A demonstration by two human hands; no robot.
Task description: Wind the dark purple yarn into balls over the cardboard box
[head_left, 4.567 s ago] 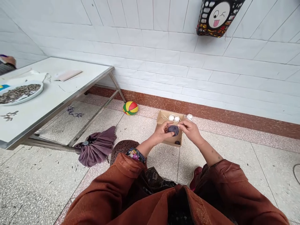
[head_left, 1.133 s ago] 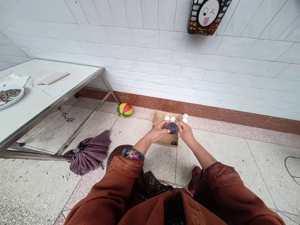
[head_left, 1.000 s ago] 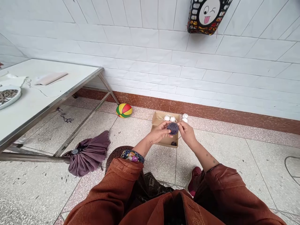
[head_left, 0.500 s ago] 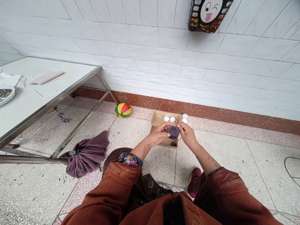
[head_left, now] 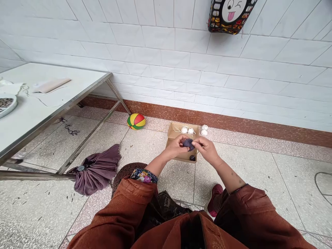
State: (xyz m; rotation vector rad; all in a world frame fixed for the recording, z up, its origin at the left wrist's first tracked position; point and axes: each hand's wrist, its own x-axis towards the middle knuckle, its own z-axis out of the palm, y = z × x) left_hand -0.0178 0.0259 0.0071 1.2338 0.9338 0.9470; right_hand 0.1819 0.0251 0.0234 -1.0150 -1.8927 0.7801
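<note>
Speckled floor (head_left: 233,166) lies below. Left fingers (head_left: 182,137) grip the dark yarn ball (head_left: 187,144); right fingers (head_left: 199,141) pinch its strand (head_left: 197,152). Winding seems in hand; the next turn needs tension.

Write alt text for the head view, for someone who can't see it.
A person's left hand holds a dark yarn ball while the right hand touches it, above an open cardboard box on the floor. Of four white yarn balls, two lie in the box's far half, two outside; a multicoloured ball rests by a table.
</note>
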